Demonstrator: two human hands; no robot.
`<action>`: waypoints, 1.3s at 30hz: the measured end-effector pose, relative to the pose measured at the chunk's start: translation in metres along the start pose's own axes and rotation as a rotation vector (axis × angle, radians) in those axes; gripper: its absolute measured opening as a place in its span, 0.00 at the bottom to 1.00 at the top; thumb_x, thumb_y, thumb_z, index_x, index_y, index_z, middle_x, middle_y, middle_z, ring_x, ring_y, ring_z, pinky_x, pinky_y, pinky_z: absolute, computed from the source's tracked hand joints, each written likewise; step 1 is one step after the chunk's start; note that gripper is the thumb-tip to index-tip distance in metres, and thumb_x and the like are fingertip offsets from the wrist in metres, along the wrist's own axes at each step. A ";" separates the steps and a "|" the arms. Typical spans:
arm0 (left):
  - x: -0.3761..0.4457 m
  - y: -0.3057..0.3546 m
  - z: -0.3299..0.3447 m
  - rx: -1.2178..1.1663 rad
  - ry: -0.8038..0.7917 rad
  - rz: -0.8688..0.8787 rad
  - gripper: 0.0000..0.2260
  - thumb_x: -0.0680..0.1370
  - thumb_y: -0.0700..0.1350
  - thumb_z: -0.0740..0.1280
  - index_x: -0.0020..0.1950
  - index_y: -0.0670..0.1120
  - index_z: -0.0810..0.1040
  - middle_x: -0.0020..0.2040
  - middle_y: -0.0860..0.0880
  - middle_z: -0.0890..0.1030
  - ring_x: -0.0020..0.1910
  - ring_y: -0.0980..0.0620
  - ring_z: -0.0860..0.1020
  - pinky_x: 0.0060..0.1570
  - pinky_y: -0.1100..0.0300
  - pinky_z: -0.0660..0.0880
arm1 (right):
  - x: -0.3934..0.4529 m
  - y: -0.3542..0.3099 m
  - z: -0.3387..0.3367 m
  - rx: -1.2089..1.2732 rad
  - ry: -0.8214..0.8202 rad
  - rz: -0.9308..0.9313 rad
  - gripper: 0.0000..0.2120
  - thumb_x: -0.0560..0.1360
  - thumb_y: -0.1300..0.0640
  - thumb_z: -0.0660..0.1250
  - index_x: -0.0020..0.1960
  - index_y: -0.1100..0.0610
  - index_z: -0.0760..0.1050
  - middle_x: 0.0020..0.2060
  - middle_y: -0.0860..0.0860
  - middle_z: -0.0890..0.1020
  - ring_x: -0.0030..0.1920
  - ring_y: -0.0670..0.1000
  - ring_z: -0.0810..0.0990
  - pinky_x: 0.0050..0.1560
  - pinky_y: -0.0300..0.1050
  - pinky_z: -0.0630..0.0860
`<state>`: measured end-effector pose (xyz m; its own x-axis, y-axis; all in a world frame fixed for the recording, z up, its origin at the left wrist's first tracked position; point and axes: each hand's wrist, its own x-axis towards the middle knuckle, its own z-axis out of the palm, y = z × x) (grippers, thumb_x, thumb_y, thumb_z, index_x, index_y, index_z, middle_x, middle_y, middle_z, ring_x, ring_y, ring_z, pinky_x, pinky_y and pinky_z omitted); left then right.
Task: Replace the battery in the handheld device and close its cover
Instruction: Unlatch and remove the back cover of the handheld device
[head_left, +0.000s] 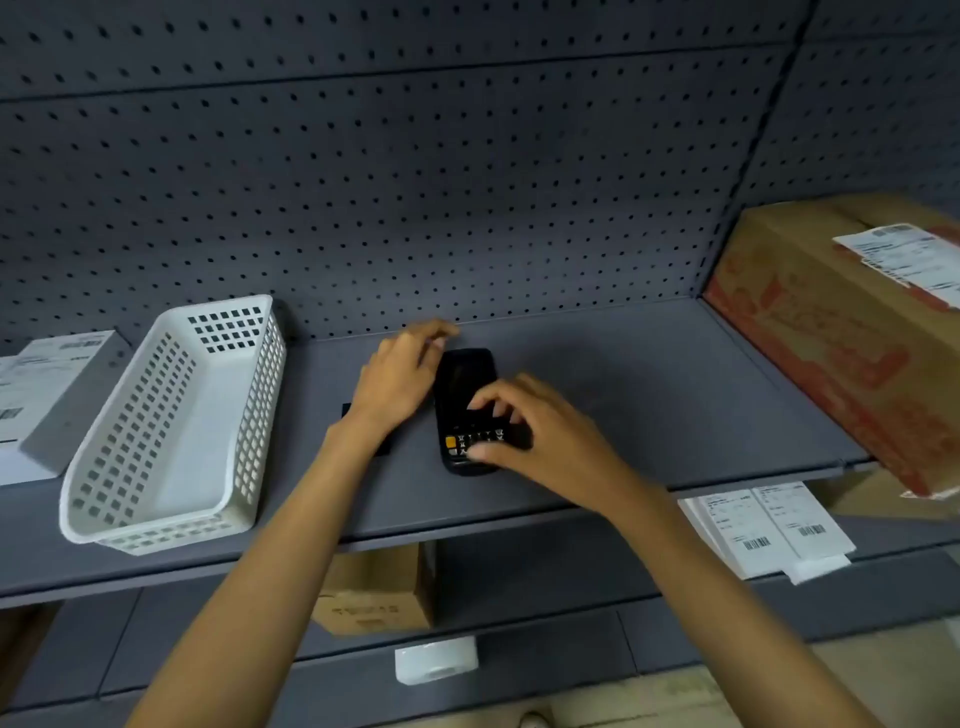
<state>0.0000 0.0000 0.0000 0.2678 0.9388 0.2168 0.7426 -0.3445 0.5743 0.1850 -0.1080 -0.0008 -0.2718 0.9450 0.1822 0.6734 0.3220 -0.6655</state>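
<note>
Handheld device (464, 387) keypad-up on grey shelf (649, 395), right of white basket (171, 426); right hand (540, 431) curled over keypad, fingertips touching | left hand (400, 374) spread beside device's left edge

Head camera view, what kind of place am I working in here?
Probably a stockroom or warehouse aisle: grey metal shelving with a pegboard back, a labelled cardboard carton on the shelf, and barcoded shipping papers on the shelf below.
</note>
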 end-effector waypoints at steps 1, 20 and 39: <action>0.001 -0.002 0.003 -0.023 0.004 -0.006 0.13 0.83 0.50 0.56 0.63 0.58 0.75 0.61 0.54 0.81 0.60 0.48 0.79 0.57 0.44 0.77 | 0.000 -0.001 0.001 -0.049 -0.041 0.005 0.22 0.72 0.42 0.72 0.62 0.44 0.71 0.53 0.39 0.70 0.53 0.40 0.70 0.49 0.44 0.75; 0.002 0.000 0.009 -0.223 -0.013 -0.091 0.11 0.82 0.44 0.61 0.62 0.49 0.79 0.53 0.50 0.82 0.54 0.56 0.78 0.50 0.72 0.71 | 0.006 0.008 0.001 -0.166 -0.111 -0.054 0.30 0.73 0.41 0.71 0.69 0.45 0.62 0.51 0.40 0.65 0.48 0.44 0.72 0.47 0.38 0.69; 0.018 0.004 -0.002 -0.453 -0.043 -0.042 0.14 0.82 0.37 0.58 0.59 0.52 0.77 0.50 0.50 0.81 0.52 0.53 0.79 0.56 0.60 0.72 | -0.006 0.014 -0.005 0.048 -0.166 -0.061 0.31 0.82 0.50 0.61 0.78 0.36 0.47 0.78 0.42 0.60 0.75 0.45 0.66 0.71 0.50 0.70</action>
<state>0.0064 0.0153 0.0079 0.2759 0.9480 0.1584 0.4123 -0.2656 0.8715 0.1997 -0.1090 -0.0082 -0.4232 0.9000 0.1041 0.6200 0.3715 -0.6911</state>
